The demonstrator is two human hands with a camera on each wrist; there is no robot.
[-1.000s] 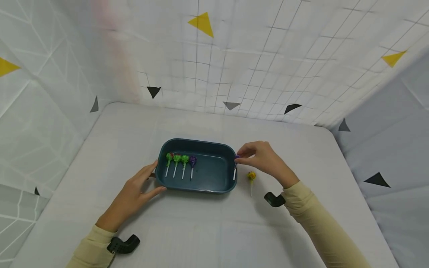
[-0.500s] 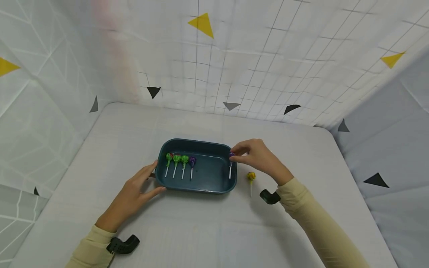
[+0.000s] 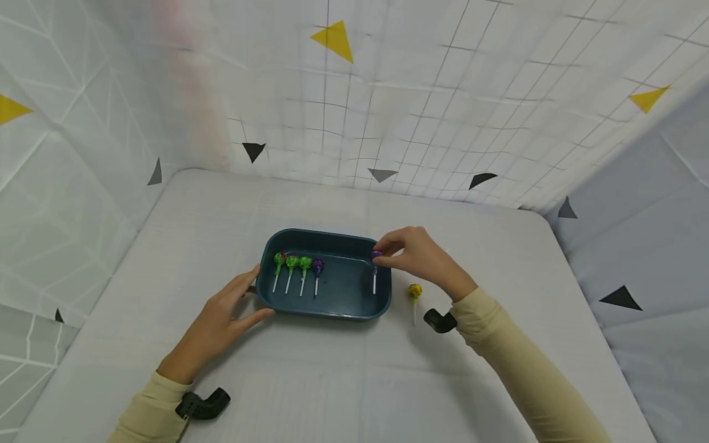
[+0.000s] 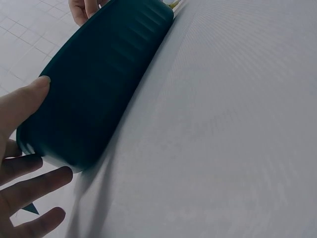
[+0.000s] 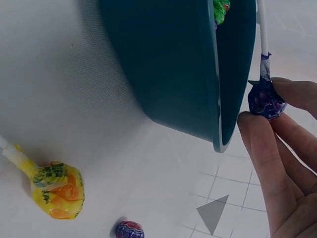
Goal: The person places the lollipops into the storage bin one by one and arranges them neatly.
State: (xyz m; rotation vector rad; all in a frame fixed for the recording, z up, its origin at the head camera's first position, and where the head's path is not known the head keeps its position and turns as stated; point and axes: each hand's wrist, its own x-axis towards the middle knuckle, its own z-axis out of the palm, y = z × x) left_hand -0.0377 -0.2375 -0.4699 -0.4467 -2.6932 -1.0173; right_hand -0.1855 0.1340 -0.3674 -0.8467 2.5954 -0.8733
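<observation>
A dark teal tray (image 3: 346, 295) stands on the table. My left hand (image 3: 216, 314) touches its left end, thumb near the front corner and fingers spread, fairly straight; the left wrist view shows the thumb (image 4: 37, 89) on the rim. My right hand (image 3: 415, 255) pinches a purple-wrapped lollipop (image 5: 266, 100) by its head over the tray's right part, white stick pointing toward me. Three green-wrapped lollipops (image 3: 292, 263) and a purple lollipop (image 3: 318, 266) lie in a row at the tray's left. A yellow lollipop (image 3: 415, 291) lies on the table to the right of the tray.
Another lollipop (image 5: 130, 230) in a purple-red wrapper lies on the table, mostly hidden behind the right hand in the head view. White sheeting (image 3: 288, 74) with printed lines and triangles surrounds the white table (image 3: 310, 375). Each wrist carries a black camera mount (image 3: 205, 404).
My right hand has moved left, carrying the purple lollipop from the tray's right rim to over its inside. The left hand and the tray have stayed in place.
</observation>
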